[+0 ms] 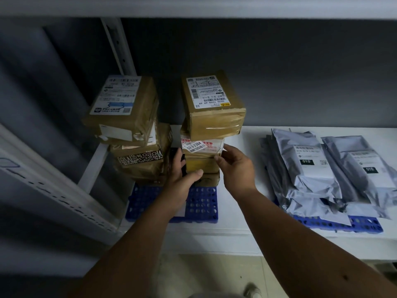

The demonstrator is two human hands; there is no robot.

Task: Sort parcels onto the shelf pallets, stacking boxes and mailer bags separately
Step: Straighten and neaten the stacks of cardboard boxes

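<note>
Two hands square a box stack on the blue plastic pallet (202, 206).
Left hand (182, 179) and right hand (235, 166) grip the small brown cardboard box (200, 164); align its edges before release.

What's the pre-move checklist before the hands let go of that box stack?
1. Left hand grips the stack's lower left side: ok.
2. Right hand pinches the right edge of the labelled middle box: ok.
3. Top box square on the stack: not ok, it overhangs to the right.
4. Stack rests on the blue pallet: ok.
5. Mailer bags kept apart on the right pallet: ok.
6. Neighbouring box stack stable: cannot tell.
</note>
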